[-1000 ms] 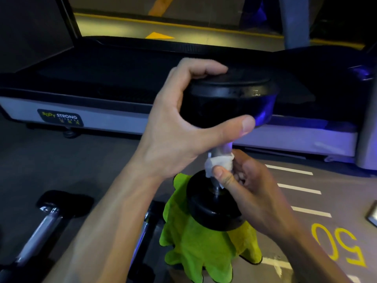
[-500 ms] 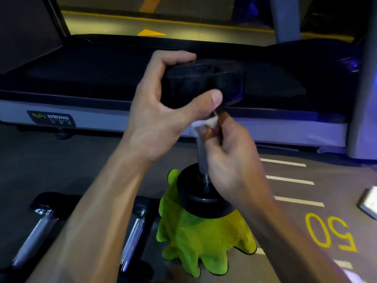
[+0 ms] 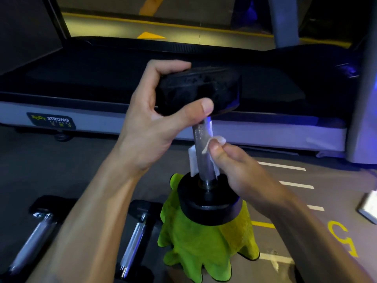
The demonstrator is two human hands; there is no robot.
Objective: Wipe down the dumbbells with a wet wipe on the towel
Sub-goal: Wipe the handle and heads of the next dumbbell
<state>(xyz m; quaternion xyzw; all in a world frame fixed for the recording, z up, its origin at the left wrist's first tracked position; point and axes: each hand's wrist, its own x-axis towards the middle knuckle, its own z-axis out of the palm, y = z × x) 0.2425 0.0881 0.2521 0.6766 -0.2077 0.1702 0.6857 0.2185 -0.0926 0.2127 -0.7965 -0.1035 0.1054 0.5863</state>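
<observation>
The left hand (image 3: 151, 123) grips the upright dumbbell (image 3: 204, 160)'s top head; the right hand (image 3: 240, 170) pinches the wet wipe (image 3: 193, 162) around its handle, mid-wipe; next, probably the heads.

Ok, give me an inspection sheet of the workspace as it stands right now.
Surface: dark floor with white and yellow markings.
Job's things: dumbbell stands upright on the green towel; white wet wipe wrapped round its metal handle.
Clutter: two more dumbbells lie on the floor to the left; a pale object at the right edge.
Grips: left hand holds the top head; right hand pinches the wipe.
Cables: nothing seen.
Surroundings: treadmill behind.
</observation>
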